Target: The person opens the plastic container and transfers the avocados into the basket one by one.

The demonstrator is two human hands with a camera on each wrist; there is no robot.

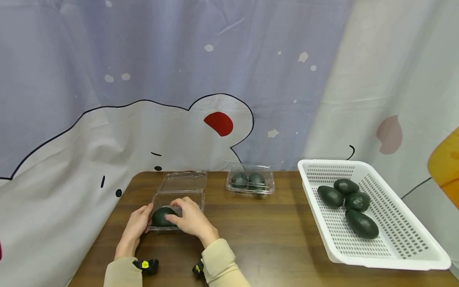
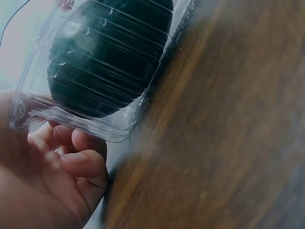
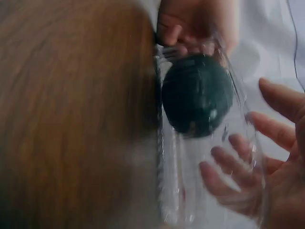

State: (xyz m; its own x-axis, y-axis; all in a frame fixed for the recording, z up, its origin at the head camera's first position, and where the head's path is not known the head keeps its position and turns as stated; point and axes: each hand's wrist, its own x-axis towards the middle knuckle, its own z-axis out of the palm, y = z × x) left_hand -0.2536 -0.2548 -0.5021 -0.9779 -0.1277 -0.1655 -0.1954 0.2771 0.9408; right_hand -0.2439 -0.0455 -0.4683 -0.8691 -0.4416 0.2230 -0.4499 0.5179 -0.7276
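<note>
Packing avocados into clear clamshell boxes, judged about a third done. One closed clamshell (image 1: 250, 184) at the back of the bench (image 1: 272, 243) already holds two avocados. The open clamshell (image 1: 178, 199) near the front edge, its lid lying back, holds one avocado (image 1: 162, 217) in its left half, with room beside it. Four avocados (image 1: 347, 201) remain in the white basket (image 1: 394, 239) at the right. The left hand (image 1: 138, 225) steadies the open box from its left end, fingers (image 2: 78, 160) curled against the plastic wall. The right hand (image 1: 191, 219) reaches over the tray's right half, fingers (image 3: 238, 167) loosely spread and resting on the clear plastic next to the avocado; it pinches nothing that the views show.
</note>
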